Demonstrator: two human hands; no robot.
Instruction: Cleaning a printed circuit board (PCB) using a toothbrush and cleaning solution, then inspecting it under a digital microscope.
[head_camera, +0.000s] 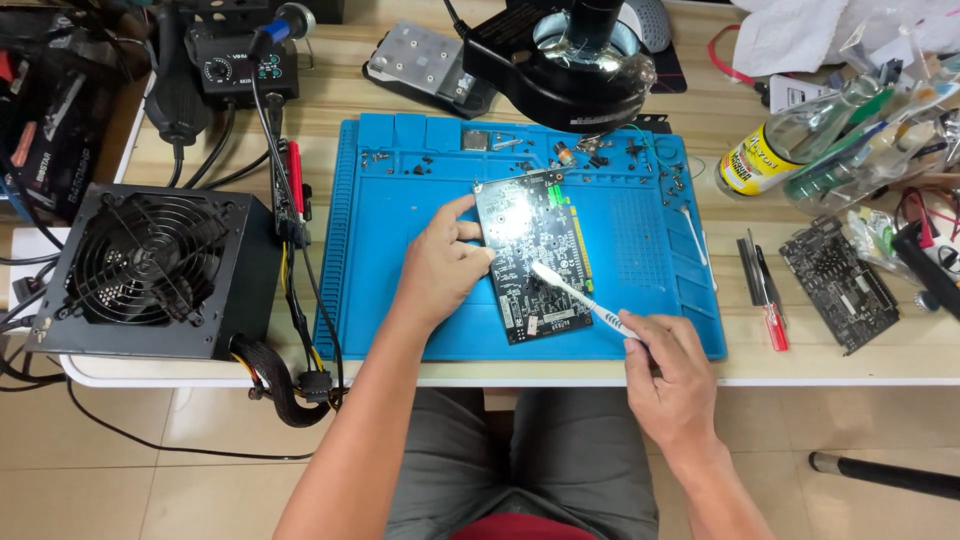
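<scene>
A dark circuit board (533, 255) lies on the blue work mat (400, 310). My left hand (443, 262) rests on the mat and grips the board's left edge, thumb on top. My right hand (672, 375) holds the handle of a white toothbrush (575, 294) near the mat's front right corner. The brush head lies on the board's lower right part, bristles down.
A black power supply with a fan (150, 270) and its cables sit at the left. A black magnifier lamp (575, 60) hangs over the mat's far edge. A clear bottle (790, 140), a second circuit board (838, 283) and a red screwdriver (772, 315) lie at the right.
</scene>
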